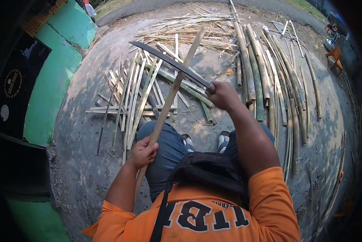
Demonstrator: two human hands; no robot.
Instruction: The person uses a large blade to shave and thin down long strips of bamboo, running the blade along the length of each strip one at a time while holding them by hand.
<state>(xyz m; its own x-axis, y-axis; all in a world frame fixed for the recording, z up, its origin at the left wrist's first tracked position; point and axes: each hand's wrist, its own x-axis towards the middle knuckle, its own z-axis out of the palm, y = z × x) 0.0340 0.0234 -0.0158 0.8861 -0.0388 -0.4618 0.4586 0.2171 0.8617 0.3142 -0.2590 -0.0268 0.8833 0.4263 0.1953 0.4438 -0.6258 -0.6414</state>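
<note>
bamboo strip (173, 90) clenched low in left hand (142, 152), slanting up toward 1 o'clock over the knees. long dark blade (169, 62) gripped by right hand (221, 94), reaching toward 10 o'clock, crossing the strip near mid-length. split slats (128, 97) scattered on concrete ground (80, 133) at 11 o'clock; whole poles (255, 76) at 1 o'clock.

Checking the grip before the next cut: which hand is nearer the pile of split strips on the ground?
Left. The left hand grips the bamboo stick just below the split strips; the right hand holds the long blade farther right.
</note>
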